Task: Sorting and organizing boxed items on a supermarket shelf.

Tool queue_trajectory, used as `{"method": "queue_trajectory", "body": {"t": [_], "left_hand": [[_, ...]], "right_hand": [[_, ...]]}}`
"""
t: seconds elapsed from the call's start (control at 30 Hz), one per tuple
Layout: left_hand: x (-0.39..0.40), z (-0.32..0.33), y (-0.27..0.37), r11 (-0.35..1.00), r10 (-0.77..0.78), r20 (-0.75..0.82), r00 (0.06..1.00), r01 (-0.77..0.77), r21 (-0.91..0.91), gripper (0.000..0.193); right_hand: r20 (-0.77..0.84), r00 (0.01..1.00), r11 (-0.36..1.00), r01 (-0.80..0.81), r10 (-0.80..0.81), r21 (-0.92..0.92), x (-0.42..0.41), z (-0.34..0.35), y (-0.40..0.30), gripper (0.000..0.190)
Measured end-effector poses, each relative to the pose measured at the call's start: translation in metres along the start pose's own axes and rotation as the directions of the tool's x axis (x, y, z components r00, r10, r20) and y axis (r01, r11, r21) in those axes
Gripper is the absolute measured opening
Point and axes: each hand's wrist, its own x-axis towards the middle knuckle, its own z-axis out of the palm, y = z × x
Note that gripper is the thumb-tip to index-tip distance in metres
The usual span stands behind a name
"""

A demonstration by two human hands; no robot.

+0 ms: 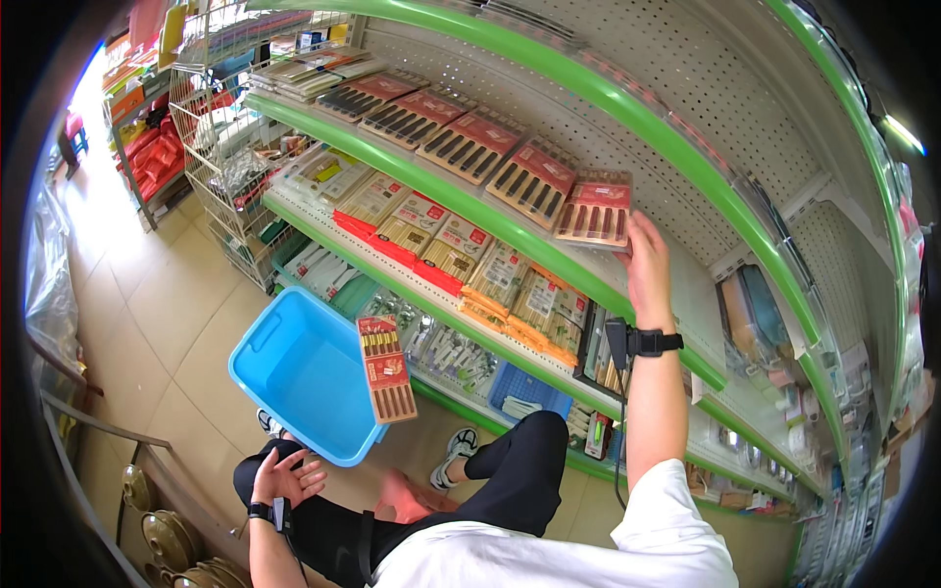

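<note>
At the right end of a row of red-carded packs, my right hand (648, 246) grips the right edge of a chopstick pack (597, 207) with dark red handles. The pack lies at the front of the green-edged shelf (507, 198). To its left lie several similar chopstick packs (470, 143) with black handles. My left hand (287, 478) is palm up above my left knee, fingers apart, holding nothing. Just beyond it stands a light blue plastic tub (294, 367). Across the tub's right rim rest red-carded packs (387, 371), which look like chopsticks.
One shelf lower are bagged bamboo chopsticks (448, 246); cutlery (456, 353) and a blue basket (526, 393) sit below. A wire rack (220, 169) stands left. Brown pots (173, 536) are at lower left. A red stool (408, 496) is under me. Another green shelf edge (588, 66) overhangs.
</note>
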Motion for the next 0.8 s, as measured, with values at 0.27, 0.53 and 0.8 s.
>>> {"method": "queue_trajectory", "body": {"t": [0.27,0.53,0.8], "left_hand": [[-0.002,0.002,0.001,0.999,0.01,0.051,0.999,-0.012,0.038,0.071],[-0.003,-0.003,-0.002,0.999,0.022,0.076,0.997,-0.025,0.044,0.072],[-0.001,0.005,-0.003,1.0,0.018,0.062,0.998,-0.018,-0.002,0.065]], "right_hand": [[0.113,0.946,0.874,-0.323,0.303,0.364,0.045,-0.01,0.019,0.019],[0.021,0.969,0.869,-0.231,0.247,0.438,0.036,-0.027,0.028,0.018],[0.199,0.971,0.897,-0.203,0.132,0.393,-0.039,-0.047,-0.024,0.031]]}}
